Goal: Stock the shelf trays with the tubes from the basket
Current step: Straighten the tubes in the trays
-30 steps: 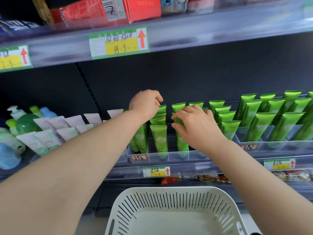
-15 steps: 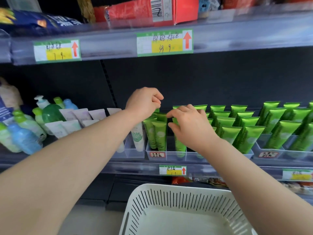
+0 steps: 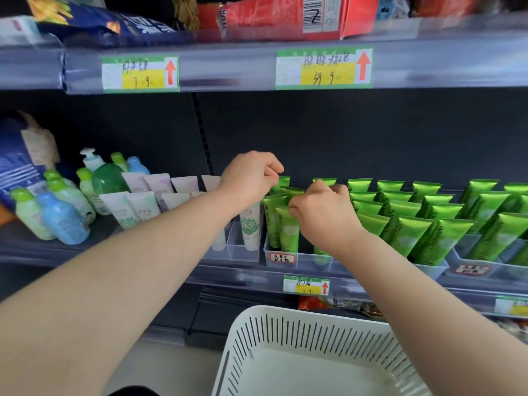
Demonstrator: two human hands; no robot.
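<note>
Rows of green tubes (image 3: 405,232) stand tilted in clear shelf trays (image 3: 281,260) on the middle shelf. My left hand (image 3: 248,178) is curled at the crimped top of a rear green tube (image 3: 283,182) in the left-most green row and seems to pinch it. Just to the right, my right hand (image 3: 323,215) pinches the top edge of the front green tube (image 3: 287,227) in that row. It hides the tubes of the row beside it. The white slotted basket (image 3: 300,332) sits below, and no tubes show in its visible part.
White and lilac tubes (image 3: 137,207) fill trays to the left, beside green and blue bottles (image 3: 60,218). The upper shelf edge (image 3: 228,67) with price tags overhangs. A lower shelf with packets (image 3: 354,305) lies behind the basket.
My view has swung left, so the shelf goods sit further right. My right hand has dropped from the rear tubes to the front tube. My left hand stays curled over the rear tops.
</note>
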